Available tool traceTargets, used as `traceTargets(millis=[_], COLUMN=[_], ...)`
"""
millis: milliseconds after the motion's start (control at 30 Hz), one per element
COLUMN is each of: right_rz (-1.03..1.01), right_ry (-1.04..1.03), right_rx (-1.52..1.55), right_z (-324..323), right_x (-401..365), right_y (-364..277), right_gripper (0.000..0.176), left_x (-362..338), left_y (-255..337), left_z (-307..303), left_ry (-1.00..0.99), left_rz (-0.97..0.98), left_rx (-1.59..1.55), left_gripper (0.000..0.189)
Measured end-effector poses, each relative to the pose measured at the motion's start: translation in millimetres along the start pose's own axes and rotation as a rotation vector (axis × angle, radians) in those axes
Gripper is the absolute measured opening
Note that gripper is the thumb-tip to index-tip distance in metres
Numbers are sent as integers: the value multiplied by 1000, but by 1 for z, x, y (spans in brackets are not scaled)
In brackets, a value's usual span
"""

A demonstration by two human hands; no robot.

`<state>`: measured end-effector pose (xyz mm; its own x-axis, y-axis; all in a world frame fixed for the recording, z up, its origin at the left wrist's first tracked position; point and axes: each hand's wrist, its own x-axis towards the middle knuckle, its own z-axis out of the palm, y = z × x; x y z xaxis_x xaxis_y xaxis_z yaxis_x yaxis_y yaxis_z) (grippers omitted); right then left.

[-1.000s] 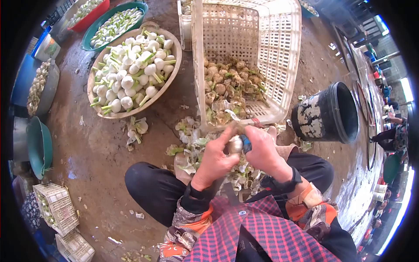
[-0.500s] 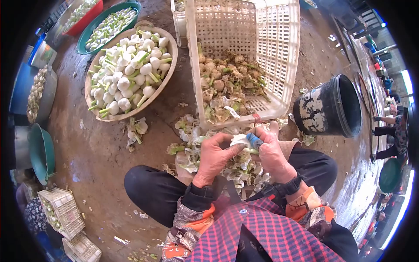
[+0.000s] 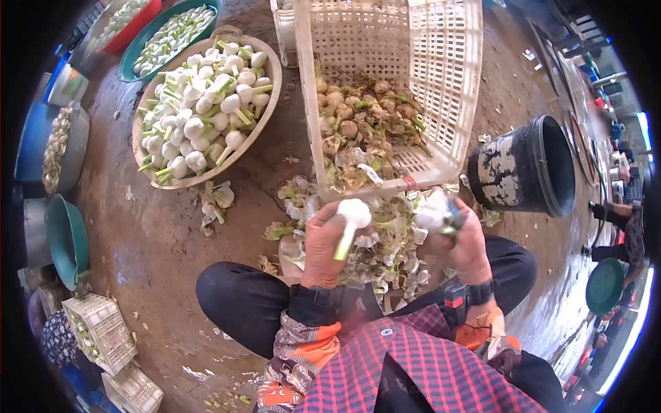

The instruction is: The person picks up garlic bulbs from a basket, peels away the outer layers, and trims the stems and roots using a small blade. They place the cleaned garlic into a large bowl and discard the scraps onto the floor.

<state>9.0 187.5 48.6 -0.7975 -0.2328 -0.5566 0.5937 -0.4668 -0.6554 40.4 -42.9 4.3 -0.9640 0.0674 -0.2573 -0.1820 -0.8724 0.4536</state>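
Note:
A white garlic bulb with a short green stem [image 3: 352, 213] is gripped in my left hand [image 3: 322, 241], the stem pointing down. My right hand [image 3: 471, 242], closed and partly blurred, has white papery garlic skin [image 3: 432, 210] at its fingers, apart from the bulb. Below both hands lies a heap of garlic peelings [image 3: 385, 258] between my legs. In front, a white plastic crate [image 3: 475, 89] tipped toward me holds brown, unpeeled garlic [image 3: 350, 129]. To the left, a wide basin [image 3: 277, 89] is piled with clean white garlic bulbs [image 3: 200, 117].
A black bucket [image 3: 506, 168] lies tilted right of the crate. Green tubs [image 3: 67, 241] and white crates [image 3: 100, 330] line the left side. Another person [image 3: 630, 230] is at the far right near a green basin [image 3: 606, 286]. The brown floor [image 3: 165, 241] looks wet in places.
My hands, together at the garlic before, have moved apart. The left keeps the bulb, now bare and white; the right has swung rightward with the skin. The view has shifted slightly.

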Motion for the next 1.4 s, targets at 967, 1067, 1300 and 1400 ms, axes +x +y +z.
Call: traceTargets(millis=[967,1067,1300,1400], right_rz=[-153,-176,-111,-225], right_ry=[-291,-78,52,58], right_rx=[-820,33,151,109], right_z=[43,44,86,95], right_x=[67,58,19,17], right_y=[14,33,38,41], right_gripper=[30,35,32,26], left_x=[20,9,0,-2], left_y=[-5,2,6,9], left_z=[16,23,33,47], left_ry=[72,44,-269,-75], left_rz=[32,-1,86,403], left_rx=[471,135,191,884], left_gripper=[41,45,55,58])
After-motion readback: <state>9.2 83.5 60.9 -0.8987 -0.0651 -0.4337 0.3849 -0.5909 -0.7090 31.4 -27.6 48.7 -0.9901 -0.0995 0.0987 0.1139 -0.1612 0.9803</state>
